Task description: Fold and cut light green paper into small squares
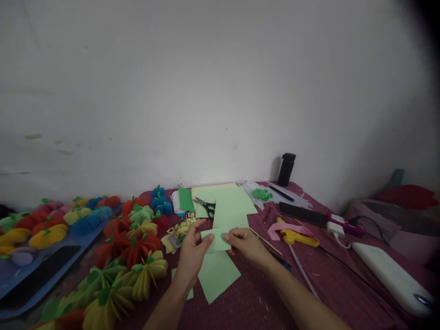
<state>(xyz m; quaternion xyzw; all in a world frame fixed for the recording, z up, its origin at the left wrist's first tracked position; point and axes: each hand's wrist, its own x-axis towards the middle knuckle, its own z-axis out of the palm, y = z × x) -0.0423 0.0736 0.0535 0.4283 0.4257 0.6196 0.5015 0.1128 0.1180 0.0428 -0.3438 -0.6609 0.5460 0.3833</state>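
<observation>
A small piece of light green paper (217,244) is held up between my two hands above the table. My left hand (195,245) pinches its left end, thumb on the near face. At the right end, the thumb and fingers of my right hand (245,243) close on the same piece. Below it lies another light green sheet (218,277), and a narrow green strip (187,291) is partly covered by my left forearm. Behind my hands, larger light green sheets (237,201) are stacked. Black-handled scissors (207,207) rest on them.
Coloured paper pumpkins (144,247) crowd the left, some on a blue tray (74,256). To the right lie a yellow glue gun (297,237), pink strip (275,230), power strip (338,223) and white power bank (392,277). A black bottle (286,169) stands by the wall.
</observation>
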